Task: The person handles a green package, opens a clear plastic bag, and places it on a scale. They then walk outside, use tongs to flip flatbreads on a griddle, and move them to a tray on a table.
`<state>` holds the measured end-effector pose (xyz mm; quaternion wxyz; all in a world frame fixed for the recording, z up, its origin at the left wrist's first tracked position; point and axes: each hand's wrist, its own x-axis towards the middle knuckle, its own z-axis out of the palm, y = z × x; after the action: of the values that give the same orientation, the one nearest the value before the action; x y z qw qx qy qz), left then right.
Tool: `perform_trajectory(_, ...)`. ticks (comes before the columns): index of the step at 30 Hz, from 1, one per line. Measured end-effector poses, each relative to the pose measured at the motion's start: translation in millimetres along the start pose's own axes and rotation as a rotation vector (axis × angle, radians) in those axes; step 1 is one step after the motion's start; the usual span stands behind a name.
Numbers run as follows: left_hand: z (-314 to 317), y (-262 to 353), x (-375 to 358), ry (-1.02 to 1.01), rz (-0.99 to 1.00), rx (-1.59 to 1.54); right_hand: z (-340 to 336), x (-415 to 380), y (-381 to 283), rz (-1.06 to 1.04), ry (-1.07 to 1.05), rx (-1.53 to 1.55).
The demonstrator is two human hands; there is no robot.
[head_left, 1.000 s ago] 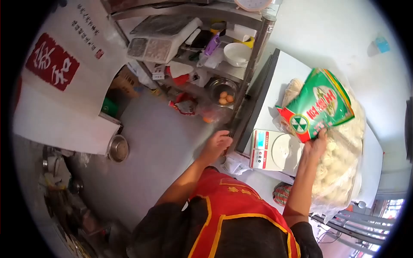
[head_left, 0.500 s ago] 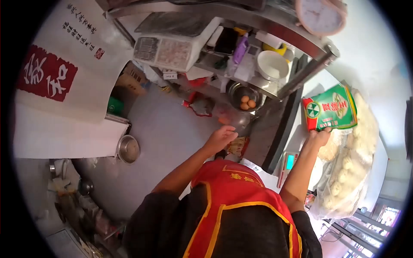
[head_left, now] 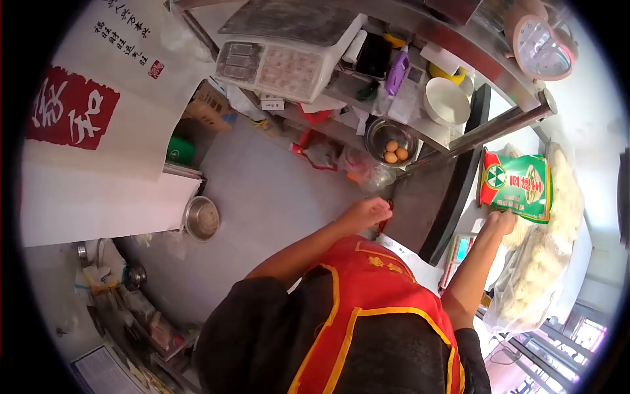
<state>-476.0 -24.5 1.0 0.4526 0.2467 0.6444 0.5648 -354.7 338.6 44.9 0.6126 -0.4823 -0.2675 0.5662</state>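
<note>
Straightened in view since a second ago, when it slants just above the scale, the green packet (head_left: 522, 180) is now nearly level near the end of a metal shelf post (head_left: 489, 134). The camera's view has swung too, bringing the shelves further right.

The person's right hand (head_left: 502, 223) holds this packet by its lower edge, fingers closed on it; its red-and-green front, with large red characters, faces the camera. Behind and below it, a big clear bag (head_left: 535, 276) of pale, rounded food lies on a white table (head_left: 572, 262). A kitchen scale (head_left: 458, 256) with a lit display sits near the right forearm, partly hidden by it.

The left hand (head_left: 369, 213) hangs in front of the body, fingers loosely curled and the grip relaxed, fairly wide. It is near the red apron (head_left: 380, 276) with yellow trim.

Ahead, a steel bowl (head_left: 377, 136) holds brown eggs (head_left: 396, 152). On the shelf beside it are a white bowl (head_left: 447, 102) and a purple object (head_left: 397, 71). At left, another metal bowl (head_left: 202, 218) shows against the grey floor (head_left: 262, 177).
</note>
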Motion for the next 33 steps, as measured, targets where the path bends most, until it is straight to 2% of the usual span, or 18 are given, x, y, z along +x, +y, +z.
perform_trajectory(2,0.0,-1.3,2.0,-0.234,0.111,0.219,-3.0,-6.5,-8.0,-0.003,-0.051,-0.027)
perform_trajectory(5,9.7,20.8,-5.6,-0.617,-0.015,0.315,-26.9,2.0,-7.9,-0.007,-0.125,-0.12)
perform_trajectory(6,14.2,25.8,-7.4,-0.655,-0.015,0.345,-59.8,35.7,11.6,-0.152,-0.266,-0.329)
perform_trajectory(7,18.9,26.1,-6.5,-0.709,0.018,0.43,-99.0,73.4,32.8,-0.436,-0.442,-0.664)
perform_trajectory(8,25.2,26.7,-4.9,-0.761,0.054,0.514,-130.9,91.8,44.3,-0.612,-0.56,-0.813)
perform_trajectory(10,40.5,16.9,1.5,-0.82,0.194,0.577,-98.0,-21.6,-4.7,-0.237,-0.551,-0.421)
perform_trajectory(11,45.2,17.8,2.7,-0.828,0.185,0.628,-76.9,-85.9,-32.8,-0.073,-0.498,-0.221)
perform_trajectory(13,53.3,19.1,3.3,-0.842,0.164,0.732,-87.9,-138.9,-48.9,0.044,-0.778,-0.507)
perform_trajectory(14,58.5,13.8,5.5,-0.85,0.2,0.823,-91.3,-162.0,-58.3,0.217,-0.92,-0.563)
perform_trajectory(15,63.9,3.0,10.1,-0.854,0.238,0.915,-95.4,-179.8,-64.9,0.395,-1.061,-0.616)
perform_trajectory(16,68.1,-4.8,11.8,-0.854,0.275,1.006,-102.9,-191.3,-67.2,0.484,-1.234,-0.676)
perform_trajectory(19,77.7,-13.2,5.8,-0.56,0.501,1.068,-121.8,-212.5,-67.7,0.638,-1.732,-0.904)
perform_trajectory(20,82.8,-11.1,5.9,-0.515,0.493,1.072,-129.8,-212.9,-60.2,0.381,-1.902,-1.296)
perform_trajectory(23,95.7,0.7,-7.9,-0.372,0.607,0.965,-148.1,-229.3,-47.4,0.226,-1.834,-1.256)
perform_trajectory(24,100.1,4.2,-13.9,-0.323,0.671,0.925,-164.4,-216.8,-18.1,0.089,-1.96,-1.184)
perform_trajectory(26,113.9,1.6,-22.8,-0.261,0.699,0.927,-182.6,-209.0,10.7,-0.026,-2.037,-1.098)
perform_trajectory(30,139.6,-13.5,-49.0,-0.242,0.742,0.909,-199.6,-224.0,37.0,-0.079,-2.088,-1.029)
perform_trajectory(33,148.2,-25.6,-74.0,-0.191,0.579,0.992,-211.0,-246.5,43.3,-0.071,-2.12,-0.994)
